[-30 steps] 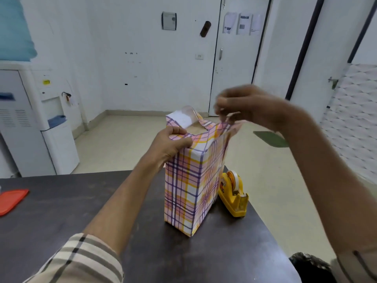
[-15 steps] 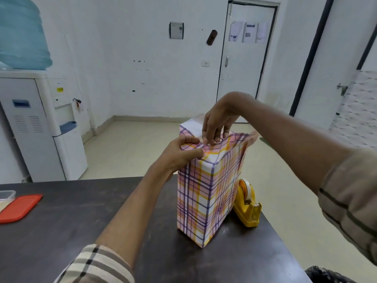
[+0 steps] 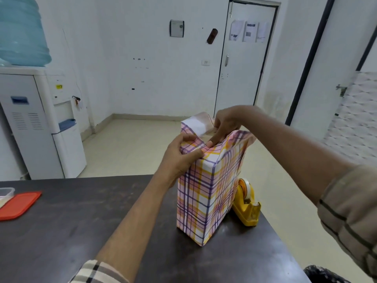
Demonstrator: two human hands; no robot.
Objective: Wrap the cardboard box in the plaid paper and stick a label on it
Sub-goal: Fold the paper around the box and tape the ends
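The cardboard box (image 3: 206, 213) was seen standing upright on its narrow end on the dark table (image 3: 81, 225), towards the table's right edge. Its sides were covered in the plaid paper (image 3: 195, 186), a pattern of purple, pink and yellow lines on white. The top end was not yet closed. 1 flap was folded down over the near-left corner. A far flap (image 3: 196, 125) stood up with its white underside shown, and another stood up along the right side.

The left hand (image 3: 180, 158) was wrapped round the near-left top corner of the box. Its thumb was laid on the near face and its fingers were curled over the folded-down flap, so the paper was gripped against the box. The right hand (image 3: 225, 123) was brought in from the right above the open top, with its fingers bent downward. 1 fingertip (image 3: 210, 143) was pressed on the folded flap just beside the left hand's fingers. Whether anything was pinched in the right hand could not be told.

A yellow tape dispenser (image 3: 247, 211) was set just beside the box on its right, at the table's edge. A red lid (image 3: 19, 204) was lying at the far left of the table, next to a clear container (image 3: 6, 192). A water dispenser (image 3: 38, 127) was placed against the left wall, and a white door (image 3: 244, 78) was shown behind.
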